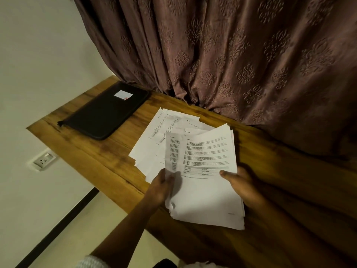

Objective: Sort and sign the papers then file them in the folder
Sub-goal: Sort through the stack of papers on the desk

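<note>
— How's your grip?
— Both grips hold paper. Your right hand (243, 184) carries the stack (208, 190), thumb on top. Your left hand (162, 185) pinches sheets at its left edge.
— Which step?
— Sorting, I judge. Next, peel one sheet free and lay it with the loose papers (154, 144) on the surface (92, 157). The folder (102, 113) lies closed, well apart.

Scattered white papers (208, 155) — flat black folder (104, 113)

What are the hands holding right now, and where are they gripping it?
Both hold one stack of papers: the left hand grips its left edge, the right hand its right edge, thumb on top.
</note>
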